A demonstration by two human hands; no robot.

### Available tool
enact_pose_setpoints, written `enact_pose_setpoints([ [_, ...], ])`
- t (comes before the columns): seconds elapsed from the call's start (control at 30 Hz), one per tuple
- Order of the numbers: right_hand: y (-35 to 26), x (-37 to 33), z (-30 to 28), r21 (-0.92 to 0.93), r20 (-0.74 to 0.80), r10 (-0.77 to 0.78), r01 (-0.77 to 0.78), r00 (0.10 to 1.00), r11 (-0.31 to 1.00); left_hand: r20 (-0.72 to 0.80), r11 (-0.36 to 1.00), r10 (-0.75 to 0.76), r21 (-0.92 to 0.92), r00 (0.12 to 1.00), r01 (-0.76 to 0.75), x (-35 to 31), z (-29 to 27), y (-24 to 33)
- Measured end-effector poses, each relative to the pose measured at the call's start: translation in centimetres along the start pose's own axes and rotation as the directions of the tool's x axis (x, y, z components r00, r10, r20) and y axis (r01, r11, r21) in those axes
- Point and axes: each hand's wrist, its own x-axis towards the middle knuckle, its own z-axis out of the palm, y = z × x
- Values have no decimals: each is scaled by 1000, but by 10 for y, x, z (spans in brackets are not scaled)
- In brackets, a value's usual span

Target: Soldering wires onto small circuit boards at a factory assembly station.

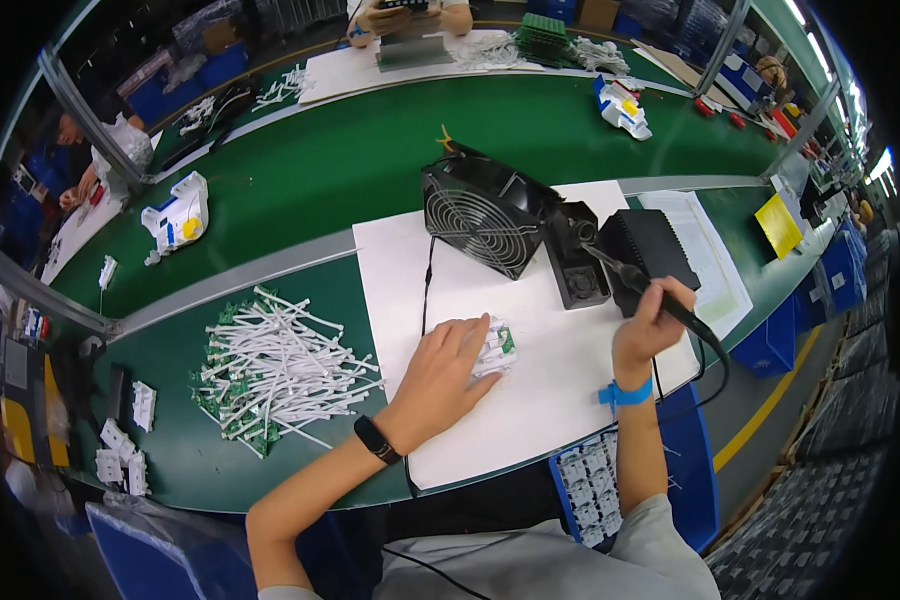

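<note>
On flat white sheet [570, 400] over green table [185, 350], small white-and-green plastic part [499, 347] is flanked by left hand [440, 372], grip spread; slim black soldering iron [630, 277] is grasped by right hand [653, 322], burns risked should its tip slip.

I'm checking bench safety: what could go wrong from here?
If the soldering iron in the right hand is hot, bringing it to the small white part could burn the left hand, whose fingers lie against or close beside that part. The iron's black cord loops near the right wrist and might snag.
</note>
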Motion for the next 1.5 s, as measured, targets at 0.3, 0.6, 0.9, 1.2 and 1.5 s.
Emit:
enact_pose_setpoints([
  [0.3,-19,-46,-15,118,347,224,-279,911,953,-52,989,52,144,997,-44,-17,-2,-9],
  [0.6,-25,-58,-16,181,467,293,-414,835,892,-2,992,111,66,994,-111,-17,1,-15],
  [0.9,-26,-62,-20,217,462,336,-472,820,854,26,992,91,86,996,-93,-17,-1,-13],
  [1.2,-20,-64,-11,127,465,226,-316,856,940,11,986,104,131,995,-105,-17,-1,-16],
  [1.5,-27,-59,-11,167,488,289,-413,824,895,-9,990,104,94,995,-103,-18,-1,-16],
])
